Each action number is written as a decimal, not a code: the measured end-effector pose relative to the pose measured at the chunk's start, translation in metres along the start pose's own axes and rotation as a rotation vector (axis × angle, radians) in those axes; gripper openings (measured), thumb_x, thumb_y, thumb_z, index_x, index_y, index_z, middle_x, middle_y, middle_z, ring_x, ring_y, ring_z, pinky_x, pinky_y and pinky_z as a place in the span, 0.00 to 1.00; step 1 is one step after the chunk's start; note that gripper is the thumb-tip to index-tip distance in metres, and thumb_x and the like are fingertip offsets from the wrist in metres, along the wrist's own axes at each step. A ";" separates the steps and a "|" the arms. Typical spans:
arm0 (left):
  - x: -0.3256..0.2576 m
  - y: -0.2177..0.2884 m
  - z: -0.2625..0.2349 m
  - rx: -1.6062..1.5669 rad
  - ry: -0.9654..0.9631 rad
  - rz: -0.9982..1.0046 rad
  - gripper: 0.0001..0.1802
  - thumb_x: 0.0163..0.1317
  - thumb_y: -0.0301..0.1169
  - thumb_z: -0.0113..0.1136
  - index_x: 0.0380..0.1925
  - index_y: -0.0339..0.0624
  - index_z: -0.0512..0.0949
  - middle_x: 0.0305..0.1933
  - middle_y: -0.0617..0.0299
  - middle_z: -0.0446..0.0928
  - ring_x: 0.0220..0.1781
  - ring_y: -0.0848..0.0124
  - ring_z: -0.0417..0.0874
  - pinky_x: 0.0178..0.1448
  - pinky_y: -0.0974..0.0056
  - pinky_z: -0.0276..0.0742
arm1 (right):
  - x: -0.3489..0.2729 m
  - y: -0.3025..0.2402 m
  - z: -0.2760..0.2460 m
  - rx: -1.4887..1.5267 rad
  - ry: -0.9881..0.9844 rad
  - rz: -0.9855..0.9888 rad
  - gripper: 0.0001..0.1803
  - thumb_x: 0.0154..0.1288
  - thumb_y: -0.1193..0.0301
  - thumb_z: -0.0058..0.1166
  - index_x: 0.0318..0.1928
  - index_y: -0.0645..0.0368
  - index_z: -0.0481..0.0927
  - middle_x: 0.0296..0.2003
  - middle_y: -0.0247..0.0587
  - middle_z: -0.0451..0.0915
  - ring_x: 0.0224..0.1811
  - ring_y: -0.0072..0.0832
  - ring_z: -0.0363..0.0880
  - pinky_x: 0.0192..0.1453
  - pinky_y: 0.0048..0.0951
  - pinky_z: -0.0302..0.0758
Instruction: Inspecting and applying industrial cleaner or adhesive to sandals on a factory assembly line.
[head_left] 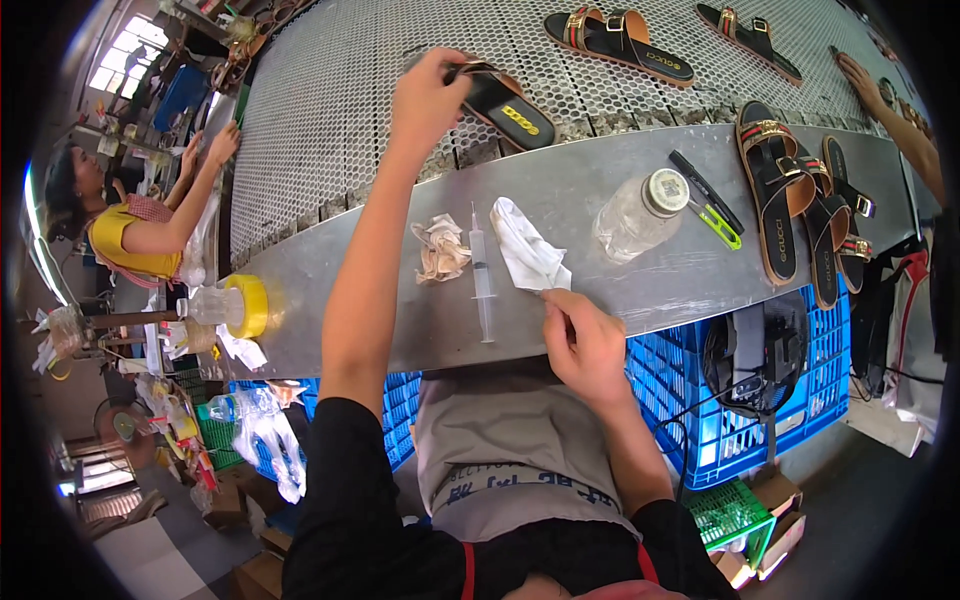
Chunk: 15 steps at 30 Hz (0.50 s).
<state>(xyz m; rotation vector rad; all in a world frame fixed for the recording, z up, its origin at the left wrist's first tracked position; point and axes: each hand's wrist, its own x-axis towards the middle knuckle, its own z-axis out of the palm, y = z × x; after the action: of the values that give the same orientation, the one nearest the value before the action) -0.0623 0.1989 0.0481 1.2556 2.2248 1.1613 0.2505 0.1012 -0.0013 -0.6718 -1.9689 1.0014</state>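
Observation:
My left hand [430, 100] reaches out over the mesh conveyor and grips a black slide sandal [508, 112] by its strap end. That sandal has a gold mark on its insole and lies near the conveyor's edge. Close to my body, my right hand [588, 345] is closed, its fingertips pinching the lower edge of a folded white cloth [525, 245] on the metal ledge. Left of the cloth lie a plastic syringe [481, 265] and a crumpled tan cloth [441, 249]. To its right stands a clear jar [635, 218] with a pale lid.
More sandals sit on the mesh conveyor [340, 90], and several are stacked on the ledge [780, 200] at right. A black pen-like tool [706, 190] and a green cutter [714, 226] lie beside the jar. Blue crates [660, 400] stand below. Co-workers are at left and far right.

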 end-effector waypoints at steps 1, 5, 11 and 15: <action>-0.009 0.002 -0.012 -0.017 0.155 0.135 0.16 0.61 0.27 0.62 0.50 0.40 0.79 0.34 0.59 0.84 0.34 0.78 0.84 0.38 0.72 0.78 | 0.000 0.000 0.000 0.008 0.005 -0.010 0.11 0.60 0.82 0.58 0.43 0.62 0.80 0.27 0.43 0.81 0.20 0.35 0.79 0.25 0.32 0.75; -0.070 0.035 -0.076 -0.188 0.511 0.337 0.14 0.62 0.20 0.59 0.48 0.40 0.82 0.32 0.69 0.79 0.30 0.86 0.73 0.33 0.76 0.66 | -0.004 0.002 -0.001 -0.015 0.024 -0.084 0.10 0.59 0.82 0.58 0.43 0.63 0.80 0.27 0.42 0.81 0.20 0.35 0.78 0.26 0.33 0.75; -0.217 0.048 -0.107 -0.509 0.553 0.222 0.14 0.60 0.20 0.53 0.46 0.35 0.81 0.37 0.62 0.80 0.25 0.81 0.72 0.27 0.75 0.66 | -0.017 -0.022 -0.011 0.101 -0.132 -0.119 0.19 0.62 0.80 0.60 0.55 0.65 0.78 0.37 0.48 0.81 0.38 0.38 0.82 0.36 0.33 0.77; -0.293 0.025 -0.058 -0.436 0.550 0.186 0.19 0.54 0.11 0.52 0.44 0.32 0.84 0.43 0.57 0.84 0.36 0.73 0.81 0.38 0.70 0.78 | -0.037 -0.056 -0.013 1.188 -0.642 0.470 0.50 0.63 0.72 0.65 0.78 0.62 0.46 0.63 0.51 0.68 0.65 0.36 0.69 0.61 0.39 0.75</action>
<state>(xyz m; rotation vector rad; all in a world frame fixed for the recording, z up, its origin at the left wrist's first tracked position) 0.0783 -0.0647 0.0741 1.0608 2.0343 2.1381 0.2760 0.0486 0.0343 -0.0927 -1.2589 2.5774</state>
